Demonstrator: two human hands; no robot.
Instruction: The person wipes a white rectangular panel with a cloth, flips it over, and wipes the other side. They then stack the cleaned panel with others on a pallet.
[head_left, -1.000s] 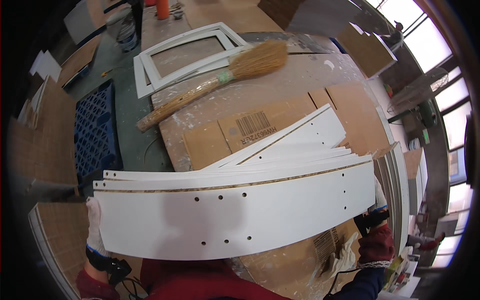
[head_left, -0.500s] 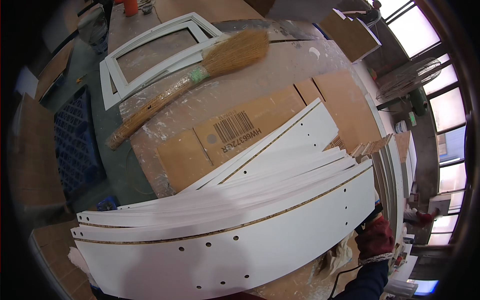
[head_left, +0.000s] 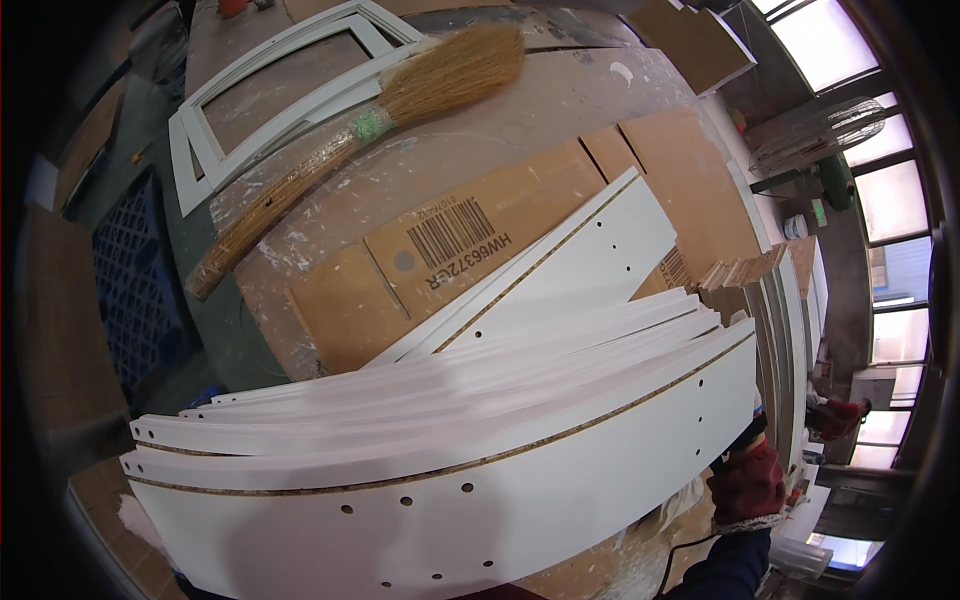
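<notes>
One long white board (head_left: 450, 525) slants up rightward

The front white panel (head_left: 560, 480) looked smooth, with rough brown chipboard along a narrow strip (head_left: 460, 466). The cardboard (head_left: 545, 200) was matt brown paper; the broom (head_left: 375, 122) had coarse straw bristles (head_left: 455, 75) and a glossy, film-wrapped handle (head_left: 281, 193).
</notes>
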